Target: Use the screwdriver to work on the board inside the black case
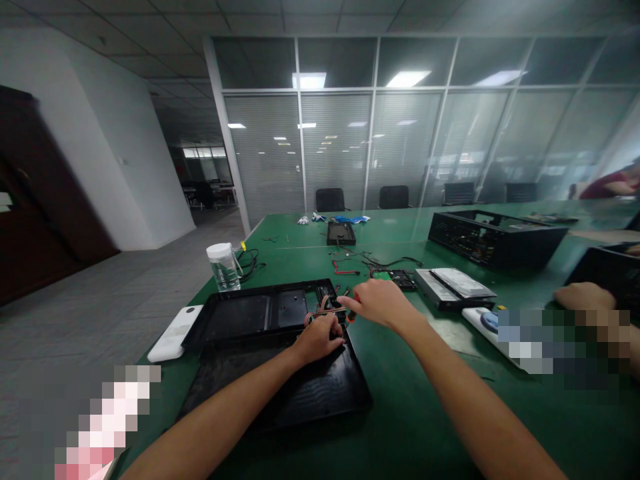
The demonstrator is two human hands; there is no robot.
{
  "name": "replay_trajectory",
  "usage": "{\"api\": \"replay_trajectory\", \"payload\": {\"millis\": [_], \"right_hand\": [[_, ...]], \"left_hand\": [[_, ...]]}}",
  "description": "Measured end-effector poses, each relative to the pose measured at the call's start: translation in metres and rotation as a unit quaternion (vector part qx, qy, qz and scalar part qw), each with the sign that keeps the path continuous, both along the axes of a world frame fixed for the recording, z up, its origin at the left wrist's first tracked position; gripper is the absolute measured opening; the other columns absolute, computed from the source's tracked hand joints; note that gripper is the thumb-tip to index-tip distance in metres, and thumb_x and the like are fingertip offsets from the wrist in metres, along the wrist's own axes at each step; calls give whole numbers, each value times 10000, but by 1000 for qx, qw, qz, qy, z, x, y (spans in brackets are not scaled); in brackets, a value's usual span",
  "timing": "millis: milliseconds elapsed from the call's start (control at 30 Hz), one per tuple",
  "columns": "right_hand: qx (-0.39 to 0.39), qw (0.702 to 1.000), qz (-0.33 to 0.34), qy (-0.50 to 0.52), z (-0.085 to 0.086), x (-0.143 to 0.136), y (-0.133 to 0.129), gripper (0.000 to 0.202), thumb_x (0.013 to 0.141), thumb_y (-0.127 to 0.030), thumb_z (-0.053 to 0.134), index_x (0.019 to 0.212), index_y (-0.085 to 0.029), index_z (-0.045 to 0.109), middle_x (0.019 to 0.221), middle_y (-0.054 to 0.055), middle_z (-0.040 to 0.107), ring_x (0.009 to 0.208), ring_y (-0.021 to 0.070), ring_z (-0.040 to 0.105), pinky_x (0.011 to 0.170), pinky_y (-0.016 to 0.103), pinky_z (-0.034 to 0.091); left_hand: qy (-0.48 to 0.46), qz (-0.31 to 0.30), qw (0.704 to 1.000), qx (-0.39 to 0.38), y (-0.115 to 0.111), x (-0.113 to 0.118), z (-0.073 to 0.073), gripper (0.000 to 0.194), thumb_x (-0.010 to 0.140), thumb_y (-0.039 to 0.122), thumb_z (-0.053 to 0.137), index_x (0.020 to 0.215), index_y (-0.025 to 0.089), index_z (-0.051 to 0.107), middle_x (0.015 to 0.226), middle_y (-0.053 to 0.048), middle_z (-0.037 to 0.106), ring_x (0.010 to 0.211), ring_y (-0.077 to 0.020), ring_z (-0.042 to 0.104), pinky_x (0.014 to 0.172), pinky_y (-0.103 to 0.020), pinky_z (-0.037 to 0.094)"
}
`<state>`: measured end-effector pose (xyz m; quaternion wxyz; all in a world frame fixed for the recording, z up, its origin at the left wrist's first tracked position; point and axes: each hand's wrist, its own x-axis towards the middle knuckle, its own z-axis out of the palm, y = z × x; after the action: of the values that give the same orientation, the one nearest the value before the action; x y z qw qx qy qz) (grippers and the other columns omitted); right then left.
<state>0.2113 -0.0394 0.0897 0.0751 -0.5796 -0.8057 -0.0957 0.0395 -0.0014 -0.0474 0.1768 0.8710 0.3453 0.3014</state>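
Observation:
A black metal computer case (pixel 325 390) lies opened flat on the green table, its hinged panel (pixel 240 313) folded out behind it. My left hand (pixel 317 340) is closed, fingertips pinched together at a bundle of multicoloured wires (pixel 326 308) near the case's right end. What sits between those fingertips is hidden. Just to the right, my right hand (pixel 383 303) is wrapped round a small tool with an orange-red handle (pixel 351 316). Its working end points at the wires; its exact kind is too small to tell.
A white-lidded water bottle (pixel 225 270) and a white object (pixel 175 333) stand left of the case. Behind my right hand lie a circuit board (pixel 395 279), a drive-like metal box (pixel 453 288) and loose cables (pixel 395 260). A black computer chassis (pixel 493 237) stands farther back. At right, a co-worker's hand (pixel 585 297) is visible.

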Motion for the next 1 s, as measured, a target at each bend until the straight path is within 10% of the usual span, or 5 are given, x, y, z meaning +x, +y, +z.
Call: {"api": "replay_trajectory", "payload": {"millis": [400,500,633,733,1000], "right_hand": [[-63,981,102,156,-17,37,25,491,830,-560,368,690,-163,622,628,40,587,607,145,535,559,242,343],[-154,923,95,339,-57,85,39,508,810,-599,370,758,-149,601,544,-10,496,491,112,454,489,233,328],[-205,771,-5,602,-118,150,49,504,759,-630,439,821,-146,565,537,-34,437,441,86,372,436,227,301],[-218,692,-12,688,-134,169,51,403,706,-539,586,848,-163,550,666,-11,488,502,79,405,461,219,337],[-224,653,102,716,-126,133,42,257,644,-324,665,731,-197,459,655,-45,429,511,73,381,523,239,371]], "left_hand": [[51,-10,997,54,-3,0,2,142,725,196,607,829,166,515,790,-8,555,760,-147,510,698,-248,388],[64,-31,993,93,-1,-3,0,112,743,197,584,830,166,521,812,-19,560,780,-151,508,718,-252,388],[61,-36,989,128,0,-2,-1,73,758,217,574,790,164,535,805,-26,573,791,-157,513,753,-267,384],[60,-42,987,140,-2,2,0,79,784,243,553,782,164,553,802,-30,588,791,-155,525,779,-280,381],[142,-145,961,188,-6,3,-3,121,812,216,503,861,171,605,800,-44,612,806,-149,551,796,-280,386]]}}
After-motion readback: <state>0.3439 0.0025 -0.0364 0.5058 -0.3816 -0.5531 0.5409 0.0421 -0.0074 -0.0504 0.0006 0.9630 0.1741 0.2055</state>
